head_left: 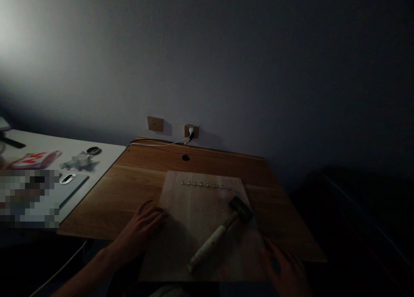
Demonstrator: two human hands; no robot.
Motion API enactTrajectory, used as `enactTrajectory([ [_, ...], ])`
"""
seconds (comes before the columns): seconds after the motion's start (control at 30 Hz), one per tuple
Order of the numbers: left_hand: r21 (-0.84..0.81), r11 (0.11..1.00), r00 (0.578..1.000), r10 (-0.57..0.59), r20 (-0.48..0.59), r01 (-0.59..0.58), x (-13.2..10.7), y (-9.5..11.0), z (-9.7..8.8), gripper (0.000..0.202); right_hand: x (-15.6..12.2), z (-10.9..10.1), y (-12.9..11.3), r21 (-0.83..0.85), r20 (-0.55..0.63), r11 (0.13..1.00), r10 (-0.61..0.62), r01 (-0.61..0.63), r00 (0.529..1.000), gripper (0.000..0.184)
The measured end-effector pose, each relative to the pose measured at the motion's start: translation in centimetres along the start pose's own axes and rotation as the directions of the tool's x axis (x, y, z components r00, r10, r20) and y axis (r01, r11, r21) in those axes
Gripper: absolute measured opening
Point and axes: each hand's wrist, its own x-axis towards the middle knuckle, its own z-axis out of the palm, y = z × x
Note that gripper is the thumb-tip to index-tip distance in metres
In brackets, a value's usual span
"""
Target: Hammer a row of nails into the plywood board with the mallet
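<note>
A square wooden board point(194, 215) lies on the wooden table, its near end reaching past the table's front edge. Several small nails point(207, 185) stand in a row across the far part of the board. A hammer point(210, 243) with a dark head and a pale, worn handle rests diagonally on it, head to the far right. At the board's left edge is my left hand point(147, 221), fingers loosely stretched and touching the edge. My right hand point(283, 264) is beside the near right edge, fingers apart, dim in shadow. Neither hand touches the hammer.
The wooden table point(126, 185) meets a wall with a plugged-in socket point(192, 131) and cables. To the left, a white table point(106, 152) carries a crumpled plastic bag point(80, 162), a red-and-white packet point(35, 159) and a dark round object point(93, 150). Deep shadow lies to the right.
</note>
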Motion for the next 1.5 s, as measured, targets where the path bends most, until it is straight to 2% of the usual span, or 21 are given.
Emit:
enactTrajectory([
  [0.13, 0.070, 0.997, 0.998, -0.022, -0.050, 0.026, -4.4, -2.7, -2.2, 0.023, -0.2, 1.5, -3.6, 0.043, 0.056, 0.992, -0.119, 0.117, 0.991, 0.048],
  [0.23, 0.102, 0.994, 0.996, -0.022, -0.090, 0.031, -7.0, -3.3, -3.9, 0.025, -0.3, 2.1, -5.2, 0.049, 0.089, 0.989, -0.141, 0.137, 0.986, 0.042],
  [0.37, 0.138, 0.989, 0.992, -0.025, -0.125, 0.043, -8.2, -3.3, -4.9, 0.029, 1.0, 1.7, -7.0, 0.102, 0.149, 0.977, -0.199, 0.186, 0.969, 0.037],
  [0.4, 0.147, 0.987, 0.990, -0.051, -0.132, 0.071, -7.9, -3.5, -4.9, 0.028, 1.8, 1.4, -7.7, 0.126, 0.172, 0.973, -0.212, 0.192, 0.962, 0.038],
  [0.47, 0.152, 0.978, 0.982, -0.123, -0.145, 0.145, -6.6, -4.1, -4.5, 0.027, 4.0, 1.0, -9.5, 0.117, 0.150, 0.988, -0.123, 0.106, 0.981, 0.040],
  [0.53, 0.130, 0.966, 0.968, -0.203, -0.149, 0.223, -4.5, -5.2, -3.8, 0.029, 6.9, 0.9, -11.8, 0.118, 0.151, 0.989, -0.108, 0.090, 0.983, 0.040],
  [0.63, 0.062, 0.951, 0.945, -0.290, -0.153, 0.302, -0.8, -7.1, -2.9, 0.031, 11.8, 1.1, -15.5, 0.103, 0.242, 0.989, -0.124, 0.102, 0.962, 0.031],
  [0.67, 0.033, 0.946, 0.940, -0.317, -0.128, 0.323, 0.4, -7.6, -2.7, 0.031, 13.3, 1.4, -16.6, 0.071, 0.297, 0.991, -0.129, 0.113, 0.946, 0.028],
  [0.8, -0.046, 0.937, 0.937, -0.349, -0.028, 0.347, 3.4, -8.5, -2.3, 0.031, 17.8, 2.9, -19.3, 0.036, 0.376, 0.988, -0.154, 0.152, 0.914, 0.019],
  [1.0, -0.123, 0.933, 0.941, -0.333, 0.060, 0.338, 4.7, -7.9, -2.3, 0.030, 19.8, 5.7, -20.0, 0.003, 0.450, 0.994, -0.096, 0.106, 0.888, 0.020],
  [1.1, -0.119, 0.936, 0.943, -0.325, 0.072, 0.331, 4.9, -8.1, -2.4, 0.033, 20.0, 6.2, -19.9, 0.086, 0.449, 0.996, -0.071, 0.036, 0.891, 0.015],
  [1.17, -0.130, 0.938, 0.947, -0.318, 0.055, 0.323, 5.0, -8.4, -2.5, 0.032, 20.1, 6.1, -19.8, 0.195, 0.432, 0.981, -0.067, -0.021, 0.899, 0.018],
  [1.27, -0.192, 0.933, 0.952, -0.306, 0.016, 0.303, 5.3, -8.6, -2.9, 0.024, 19.9, 5.5, -19.5, 0.433, 0.403, 0.893, -0.074, -0.119, 0.912, 0.021],
  [1.37, -0.323, 0.887, 0.927, -0.368, -0.067, 0.329, 5.7, -8.4, -3.3, 0.019, 19.3, 4.8, -19.5, 0.679, 0.395, 0.694, -0.074, -0.237, 0.916, 0.033],
  [1.43, -0.495, 0.789, 0.865, -0.483, -0.135, 0.363, 6.1, -8.2, -3.3, 0.021, 19.0, 4.4, -19.6, 0.788, 0.384, 0.540, -0.058, -0.295, 0.921, 0.042],
  [1.5, -0.728, 0.582, 0.760, -0.637, -0.132, 0.361, 6.5, -8.0, -3.0, 0.025, 18.9, 4.2, -19.8, 0.846, 0.374, 0.422, -0.034, -0.326, 0.927, 0.044],
])
